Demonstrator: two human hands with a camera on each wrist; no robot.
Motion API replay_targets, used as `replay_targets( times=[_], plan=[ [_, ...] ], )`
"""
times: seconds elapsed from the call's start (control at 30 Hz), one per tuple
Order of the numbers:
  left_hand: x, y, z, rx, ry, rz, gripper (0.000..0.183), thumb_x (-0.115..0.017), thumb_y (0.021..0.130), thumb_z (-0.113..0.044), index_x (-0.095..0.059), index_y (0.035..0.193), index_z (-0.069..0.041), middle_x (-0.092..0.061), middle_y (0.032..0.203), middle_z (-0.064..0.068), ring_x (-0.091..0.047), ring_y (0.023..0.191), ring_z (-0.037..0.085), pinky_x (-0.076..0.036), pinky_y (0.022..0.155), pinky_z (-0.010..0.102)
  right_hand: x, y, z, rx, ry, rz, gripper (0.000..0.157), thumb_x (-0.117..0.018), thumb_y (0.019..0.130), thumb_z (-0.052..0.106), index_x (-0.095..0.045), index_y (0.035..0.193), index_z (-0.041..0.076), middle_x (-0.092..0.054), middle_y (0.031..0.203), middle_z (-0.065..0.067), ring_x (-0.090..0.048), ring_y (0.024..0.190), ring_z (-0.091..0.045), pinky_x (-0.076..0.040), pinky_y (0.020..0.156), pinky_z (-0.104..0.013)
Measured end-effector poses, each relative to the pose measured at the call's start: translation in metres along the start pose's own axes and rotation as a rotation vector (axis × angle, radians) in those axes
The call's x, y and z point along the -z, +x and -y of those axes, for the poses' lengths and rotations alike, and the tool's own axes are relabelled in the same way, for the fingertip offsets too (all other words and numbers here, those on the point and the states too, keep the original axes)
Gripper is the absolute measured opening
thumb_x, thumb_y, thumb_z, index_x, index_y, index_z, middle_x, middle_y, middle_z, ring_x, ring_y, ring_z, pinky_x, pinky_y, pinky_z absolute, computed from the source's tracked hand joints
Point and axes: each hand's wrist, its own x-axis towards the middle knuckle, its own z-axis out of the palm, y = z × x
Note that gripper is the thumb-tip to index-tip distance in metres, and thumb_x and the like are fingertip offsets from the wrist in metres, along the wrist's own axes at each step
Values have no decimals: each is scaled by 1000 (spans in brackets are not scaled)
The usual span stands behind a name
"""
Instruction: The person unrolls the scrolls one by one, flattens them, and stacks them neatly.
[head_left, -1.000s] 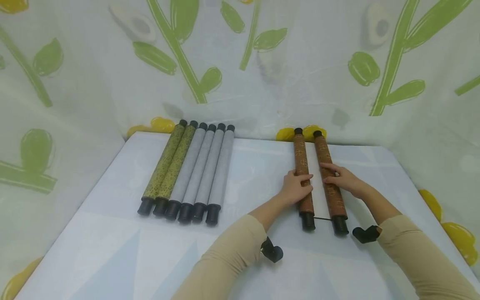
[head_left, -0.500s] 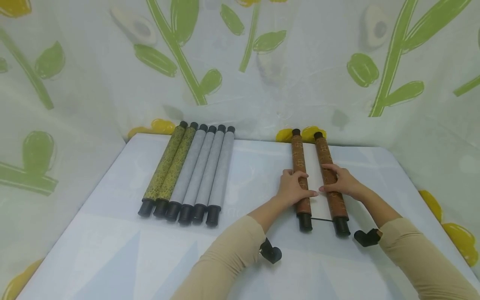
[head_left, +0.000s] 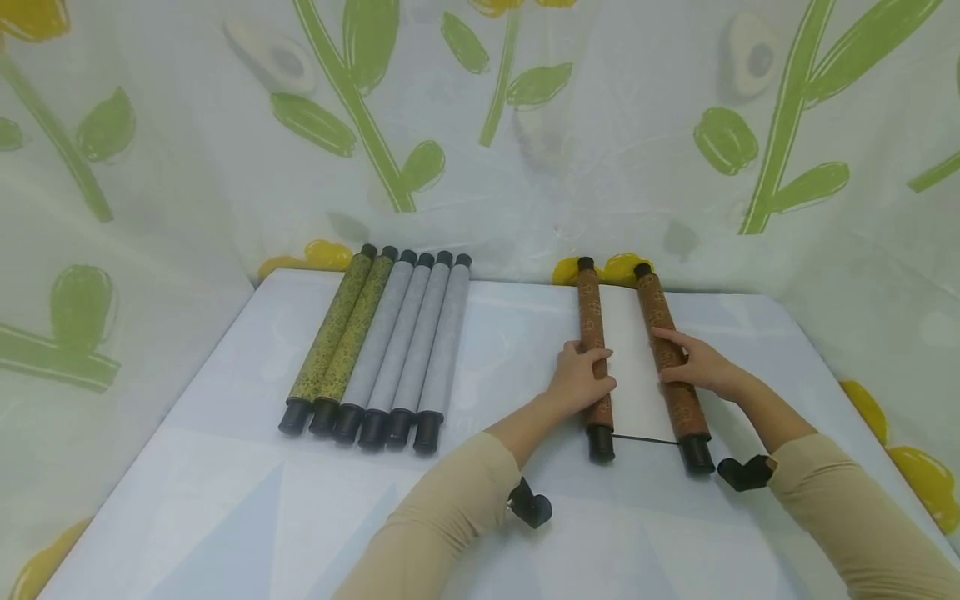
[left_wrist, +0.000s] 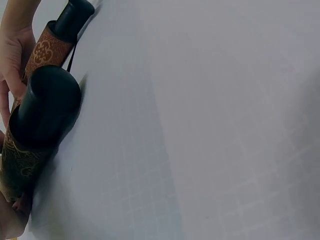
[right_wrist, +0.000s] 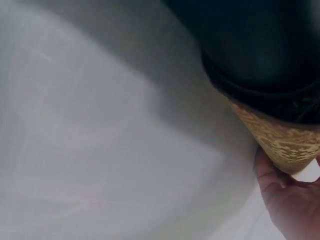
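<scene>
A scroll with brown patterned rolls and black end knobs lies partly unrolled on the table's right half. Between its left roll (head_left: 591, 308) and right roll (head_left: 654, 304) shows a strip of white paper (head_left: 632, 367). My left hand (head_left: 577, 379) grips the left roll around its lower half, thumb on the paper side. My right hand (head_left: 701, 367) holds the right roll from its right side, fingers and thumb over the top. A black knob (left_wrist: 52, 100) looms close in the left wrist view. In the right wrist view the brown roll (right_wrist: 280, 137) meets my fingers.
Left of centre, two yellow-green rolled scrolls (head_left: 330, 333) and several grey ones (head_left: 408, 333) lie side by side on the white table (head_left: 225, 500). A leaf-printed curtain (head_left: 600, 167) hangs behind the table. Black wrist mounts (head_left: 531, 505) stick out below both sleeves.
The two brown rolls have moved apart, the left one leftward and the right one rightward, with a hand on each. More white paper shows between them. The other scrolls stay put.
</scene>
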Motion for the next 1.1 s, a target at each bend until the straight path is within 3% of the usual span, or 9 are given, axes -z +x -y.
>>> replay_targets(
  times=[0.23, 0.43, 0.6, 0.8, 0.93, 1.1],
  plan=[
    [-5, -4, 2, 12, 29, -19, 48, -65, 85, -32, -56, 131, -22, -33, 143, 18, -38, 127, 28, -43, 94, 33, 0, 1, -1, 0, -8, -4, 83, -67, 86, 19, -17, 149, 1, -11, 147, -39, -27, 127, -56, -40, 92, -64],
    [-6, -4, 2, 23, 71, -78, 57, -76, 76, -45, -59, 126, -23, -36, 137, 17, -38, 123, 27, -43, 92, 33, -3, 5, 2, 7, -115, -73, 91, -75, 79, 32, -23, 147, 0, -17, 141, -41, -20, 127, -55, -30, 95, -70],
    [-2, -1, 4, 40, 40, -85, 60, -81, 71, -43, -59, 122, -22, -38, 136, 16, -38, 124, 28, -42, 95, 34, -7, 4, 0, -15, -165, -82, 99, -77, 76, 38, -20, 147, 1, -20, 136, -42, -24, 121, -53, -35, 90, -69],
    [7, 0, 5, 64, -12, -37, 57, -82, 72, -32, -58, 123, -21, -38, 134, 16, -40, 119, 27, -45, 88, 32, -4, -3, -1, -10, -116, -68, 98, -75, 79, 31, -13, 149, 2, -20, 134, -42, -28, 117, -53, -36, 88, -68],
    [14, 1, 6, 61, 56, 11, 56, -76, 76, -27, -57, 128, -22, -34, 138, 17, -40, 121, 26, -46, 86, 32, 0, -7, -3, 12, -93, -40, 90, -70, 84, 26, -13, 149, 0, -16, 135, -44, -21, 122, -56, -31, 91, -71],
    [22, 0, 6, 53, 105, 47, 52, -68, 79, -27, -58, 130, -23, -32, 142, 18, -37, 126, 28, -45, 92, 36, 4, -11, -8, -18, -66, 10, 74, -58, 89, 19, -18, 148, -1, -10, 134, -47, -18, 123, -57, -29, 93, -71]
  ],
)
